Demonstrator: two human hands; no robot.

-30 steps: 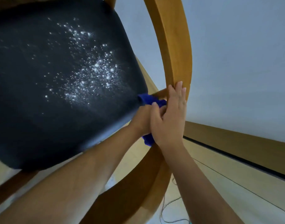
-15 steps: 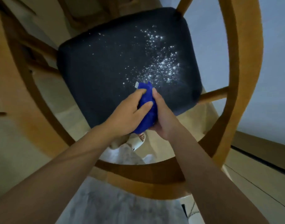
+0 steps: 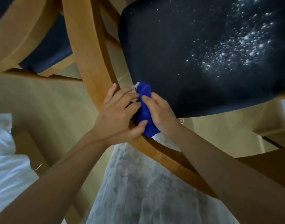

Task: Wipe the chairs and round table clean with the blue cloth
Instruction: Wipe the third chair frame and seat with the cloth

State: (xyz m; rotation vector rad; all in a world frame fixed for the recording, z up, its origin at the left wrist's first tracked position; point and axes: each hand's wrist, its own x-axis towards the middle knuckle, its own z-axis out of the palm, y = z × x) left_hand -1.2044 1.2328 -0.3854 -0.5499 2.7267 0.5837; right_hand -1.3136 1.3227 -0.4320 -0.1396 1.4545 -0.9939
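— Wiping like this, what could go wrong?
— The bunched blue cloth (image 3: 145,110) sits wadded on the curved wooden chair rail (image 3: 93,70), just beside the dark padded seat (image 3: 179,59); so small a wad may only scatter the white specks (image 3: 235,47).
— And the hands?
— Left hand (image 3: 117,117) and right hand (image 3: 161,115) both pinch it, fingers curled, close together.

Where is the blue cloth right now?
In the head view the blue cloth is near the middle, bunched between the left hand and right hand. It lies against the chair's wooden rail, beside the dark seat.
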